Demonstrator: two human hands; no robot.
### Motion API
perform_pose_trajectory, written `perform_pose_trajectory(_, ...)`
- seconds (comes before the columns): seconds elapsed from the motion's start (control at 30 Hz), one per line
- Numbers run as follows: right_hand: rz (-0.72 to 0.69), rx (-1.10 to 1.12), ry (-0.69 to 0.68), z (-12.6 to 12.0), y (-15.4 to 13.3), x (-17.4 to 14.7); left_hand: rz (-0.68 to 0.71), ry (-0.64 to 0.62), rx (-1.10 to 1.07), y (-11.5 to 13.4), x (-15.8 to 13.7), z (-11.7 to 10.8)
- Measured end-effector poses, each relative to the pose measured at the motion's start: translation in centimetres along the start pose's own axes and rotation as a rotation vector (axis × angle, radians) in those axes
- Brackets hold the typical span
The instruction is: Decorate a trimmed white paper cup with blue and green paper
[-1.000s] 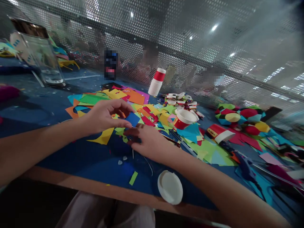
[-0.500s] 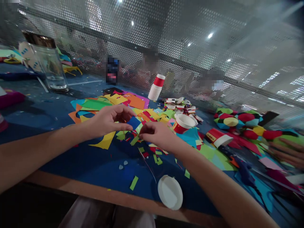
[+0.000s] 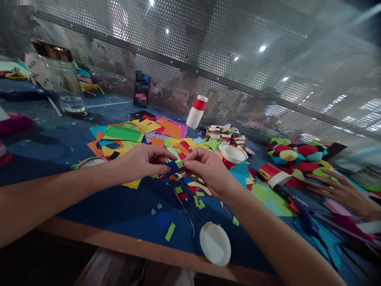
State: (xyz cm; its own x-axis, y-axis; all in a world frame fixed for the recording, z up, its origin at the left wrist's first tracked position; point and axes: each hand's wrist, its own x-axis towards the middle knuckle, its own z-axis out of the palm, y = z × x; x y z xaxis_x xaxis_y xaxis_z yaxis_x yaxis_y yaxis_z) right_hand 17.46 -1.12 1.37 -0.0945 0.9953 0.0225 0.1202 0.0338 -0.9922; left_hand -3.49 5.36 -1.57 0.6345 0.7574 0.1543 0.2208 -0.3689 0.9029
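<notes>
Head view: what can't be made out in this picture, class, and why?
All in the head view:
Whether the right hand grips anything: its own fingers hide the spot.
The left end of the blue paper: behind the left hand.
The round container's near side: covered by the left forearm.
The magenta object: cut off by the left edge.
Marks on the tipped red cup: too small.

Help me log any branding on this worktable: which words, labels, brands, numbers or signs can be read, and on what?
No text can be read.
Tipped red-and-white paper cup: yellowish marks, too small and blurred to read.
Dark upright panel: pixelated, unreadable.
Stacked paper cups: red band, no legible lettering.
Blue paper at the left hand's fingertips: no lettering visible.
</notes>
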Motion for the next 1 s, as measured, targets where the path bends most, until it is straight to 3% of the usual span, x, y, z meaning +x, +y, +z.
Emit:
perform_pose_trajectory(0.2, 0.028, 0.064, -0.034, 0.1, 0.4, 0.1, -0.059, -0.022, 0.11, 0.1, 0.1, -0.2)
perform_pose_trajectory(0.63, -0.011, 0.088, 0.0, 0.2, 0.7, 0.0, -0.096, -0.056, 0.137, -0.1, 0.1, -0.3)
perform_pose_trajectory(0.87, -0.062, -0.008, -0.003, 0.4, 1.2, 0.2, -0.052, -0.041, 0.172, 0.2, 0.2, -0.1)
perform_pose_trajectory(1.0, -0.12, -0.159, 0.002, -0.4, -0.9, -0.4, 0.023, -0.002, 0.272, 0.5, -0.3, -0.1)
